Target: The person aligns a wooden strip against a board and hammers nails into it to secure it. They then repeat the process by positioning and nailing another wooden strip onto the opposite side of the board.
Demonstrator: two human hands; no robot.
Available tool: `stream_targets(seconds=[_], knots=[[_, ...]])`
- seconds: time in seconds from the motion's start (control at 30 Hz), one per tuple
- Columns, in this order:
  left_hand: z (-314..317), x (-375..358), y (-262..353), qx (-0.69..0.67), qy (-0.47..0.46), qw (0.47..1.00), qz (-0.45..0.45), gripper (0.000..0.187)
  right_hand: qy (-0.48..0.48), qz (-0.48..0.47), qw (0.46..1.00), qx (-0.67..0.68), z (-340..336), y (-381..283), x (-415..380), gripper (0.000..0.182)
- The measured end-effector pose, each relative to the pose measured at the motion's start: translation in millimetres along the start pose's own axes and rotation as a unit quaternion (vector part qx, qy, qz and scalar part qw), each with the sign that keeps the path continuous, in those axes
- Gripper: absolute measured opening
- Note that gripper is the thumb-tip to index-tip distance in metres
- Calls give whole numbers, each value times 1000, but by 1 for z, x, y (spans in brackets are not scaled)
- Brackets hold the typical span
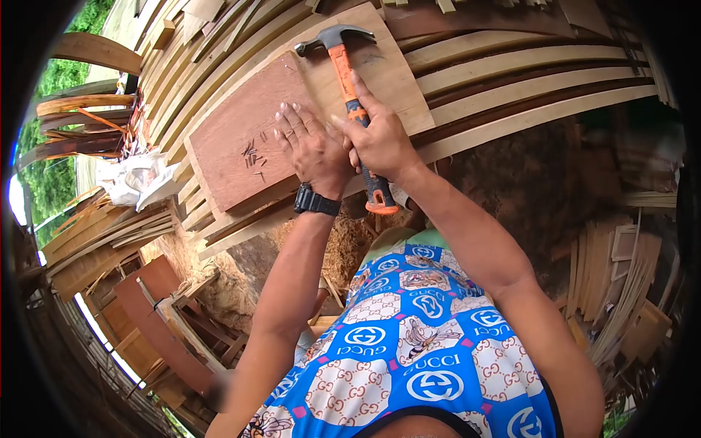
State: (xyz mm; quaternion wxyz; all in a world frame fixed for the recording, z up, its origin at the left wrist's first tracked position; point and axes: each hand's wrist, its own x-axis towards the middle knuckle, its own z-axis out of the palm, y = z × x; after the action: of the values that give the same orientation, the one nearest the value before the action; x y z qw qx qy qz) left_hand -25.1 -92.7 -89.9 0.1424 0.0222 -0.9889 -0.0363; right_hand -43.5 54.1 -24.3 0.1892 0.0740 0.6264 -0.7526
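Note:
A claw hammer [340, 69] with a dark steel head and an orange and black handle lies over a pale wooden board [403, 84]. My right hand [381, 142] wraps round its handle, the index finger stretched along it toward the head. Flat on a reddish-brown board [230, 128], my left hand [312, 146] rests with fingers extended, a black watch [317, 201] on its wrist. Just left of those fingers is a small heap of nails [252, 153] on the reddish board. My two hands are close together near the handle's middle.
Long wooden slats [511, 69] run side by side beneath the boards. A white plastic bag [139, 177] sits at the left. Sawdust [298, 244] covers the ground below. Stacked thin strips [621, 285] stand at the right, and a curved brown plank [157, 328] leans at lower left.

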Motion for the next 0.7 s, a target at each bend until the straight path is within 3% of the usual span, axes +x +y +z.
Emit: stream_targets(seconds=[0.4,0.47,0.6,0.67,0.7], knots=[[-2,6,3,-7,0,1000,-6,80,-50,35,998,-2,-21,-15,4,84],[-9,9,2,-39,-50,997,-42,79,-44,29,999,-1,-30,-9,0,84],[2,59,-6,-80,-56,985,-143,82,-39,40,998,-4,-48,-12,-17,84],[14,85,-11,-76,41,987,-132,83,-46,54,997,-6,-58,-19,-19,86],[17,96,-12,-76,42,987,-137,83,-50,55,997,-8,-63,-23,-19,86]])
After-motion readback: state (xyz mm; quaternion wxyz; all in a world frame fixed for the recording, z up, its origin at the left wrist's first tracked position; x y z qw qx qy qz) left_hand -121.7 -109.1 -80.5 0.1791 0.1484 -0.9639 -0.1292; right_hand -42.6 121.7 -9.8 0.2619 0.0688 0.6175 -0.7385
